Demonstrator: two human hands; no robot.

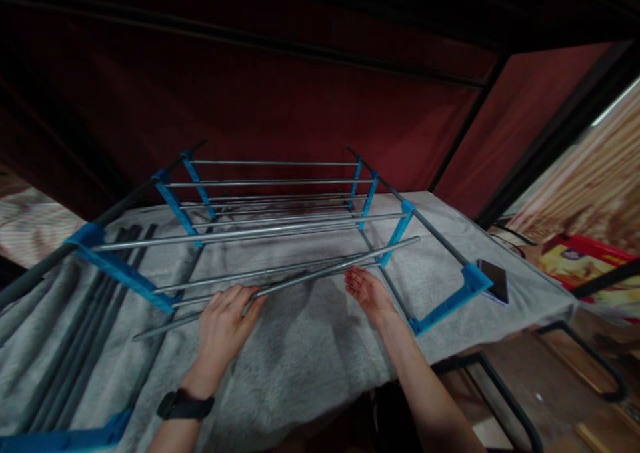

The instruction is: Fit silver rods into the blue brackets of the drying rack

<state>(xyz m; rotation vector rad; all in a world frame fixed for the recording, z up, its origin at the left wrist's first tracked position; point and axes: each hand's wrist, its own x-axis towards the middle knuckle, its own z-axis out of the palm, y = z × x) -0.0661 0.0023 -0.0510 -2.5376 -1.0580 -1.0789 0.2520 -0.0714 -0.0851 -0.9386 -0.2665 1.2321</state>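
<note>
A partly built rack [280, 226] of silver metal rods and blue plastic side pieces lies on a grey fuzzy blanket [310, 346]. My left hand [225, 323], with a black watch on the wrist, is closed on a loose silver rod [300, 276] that runs at a slant across the rack's front. My right hand [367, 293] is open, palm turned up, just under the same rod near its right part, by a blue side piece [445, 299].
Several dark grey tubes [75, 346] lie on the blanket at the left. A phone [494, 281] rests by the rack's right corner. A dark red fabric wall [280, 106] stands behind. Black metal frames [500, 386] and a red box [585, 266] are on the floor at right.
</note>
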